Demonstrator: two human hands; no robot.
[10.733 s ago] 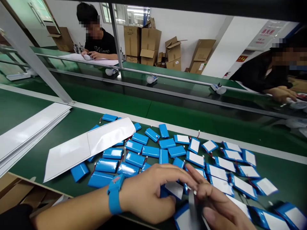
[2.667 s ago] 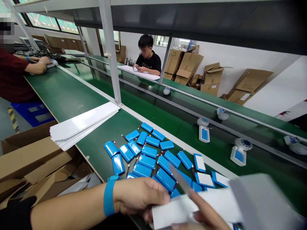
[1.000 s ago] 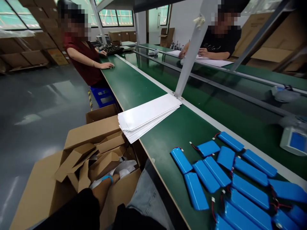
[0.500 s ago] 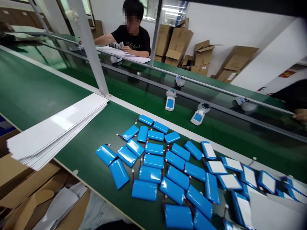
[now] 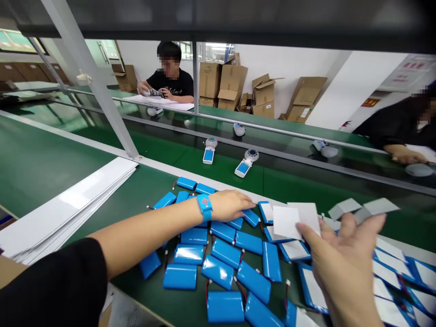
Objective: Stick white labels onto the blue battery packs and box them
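Note:
My left hand [image 5: 230, 205], with a blue band on the wrist, stretches over the far rows of blue battery packs [image 5: 225, 253]. Its fingers are extended, near a battery pack [image 5: 251, 218] at the row's end; I see nothing held. In my right hand [image 5: 347, 261] are several white square pads [image 5: 286, 222], pinched by the thumb, with more pads [image 5: 378, 206] sticking out between the fingers. Below and around that hand lie battery packs with white pads on their tops [image 5: 295, 250]. Thin red and black leads with white plugs come off the packs.
A stack of long white sheets [image 5: 75, 200] lies at the left. Beyond the pale strip, white devices with blue packs [image 5: 208, 156] rest on the green belt. A slanted metal post [image 5: 98, 86] rises at left. Two people sit across the line, with cardboard boxes [image 5: 231, 84] behind.
Both my hands have come into view over the battery packs, the right one with white pads. The view has shifted to the right. The person opposite now has both hands together on an object.

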